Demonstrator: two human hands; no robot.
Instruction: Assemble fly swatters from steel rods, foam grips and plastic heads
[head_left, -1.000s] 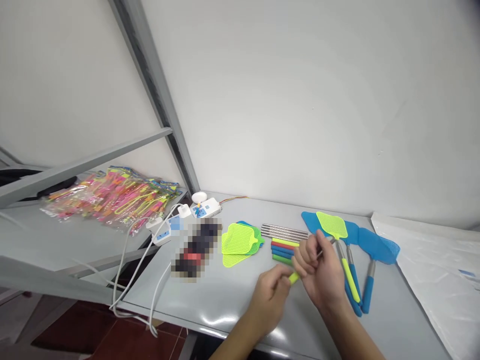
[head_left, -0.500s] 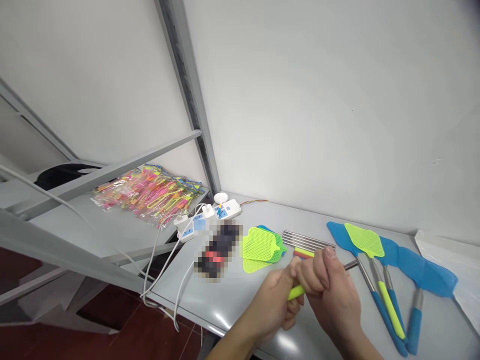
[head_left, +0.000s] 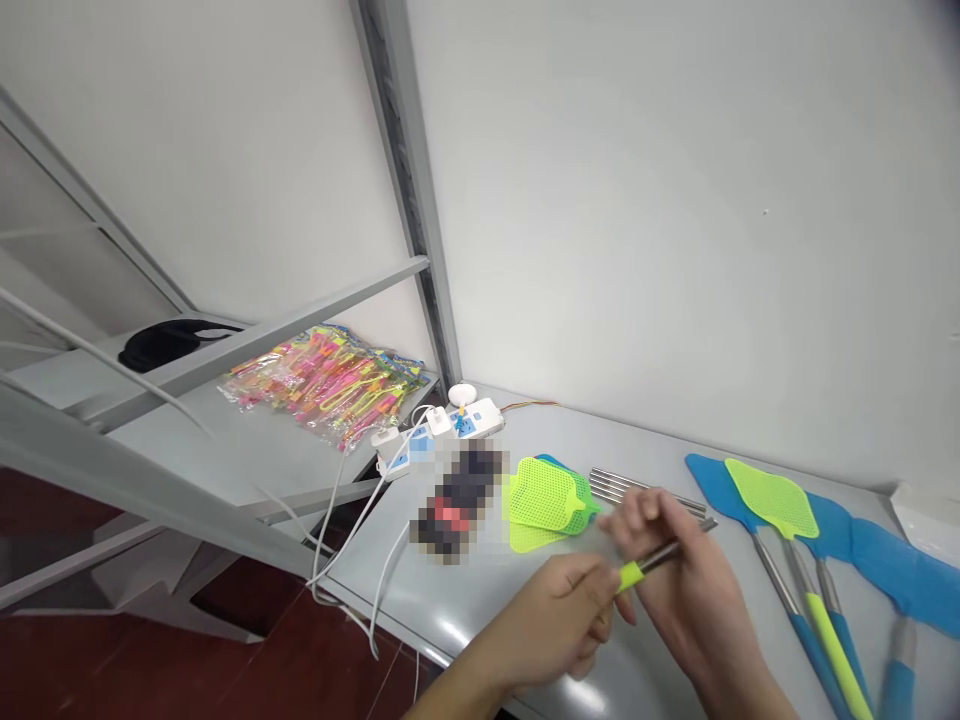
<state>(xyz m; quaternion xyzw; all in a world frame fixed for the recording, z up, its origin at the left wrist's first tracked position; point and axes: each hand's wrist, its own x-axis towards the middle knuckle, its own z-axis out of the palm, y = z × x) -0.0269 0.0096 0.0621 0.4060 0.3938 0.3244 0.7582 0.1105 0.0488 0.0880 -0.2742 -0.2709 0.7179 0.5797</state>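
My left hand is closed around the yellow-green grip of a fly swatter handle. The handle's metal rod points up and right, across the palm side of my right hand. That hand has loosened; its fingers are half curled and apart, with the rod lying in front of the palm. Whether the rod touches the palm I cannot tell. Just beyond my hands lie several bare metal rods and a stack of swatter heads, yellow-green, green and blue. To the right, several assembled swatters rest together, one with a yellow-green head.
Left of the swatter heads is a pixelated dark and red object. Behind it sits a white power strip with plugs and cables hanging over the table edge. Colourful plastic packets lie on the left shelf. A metal post rises at the corner.
My right hand has opened from its grip, uncovering the metal rod. My left hand still holds the yellow-green grip. The view has shifted, so the table things appear farther right.
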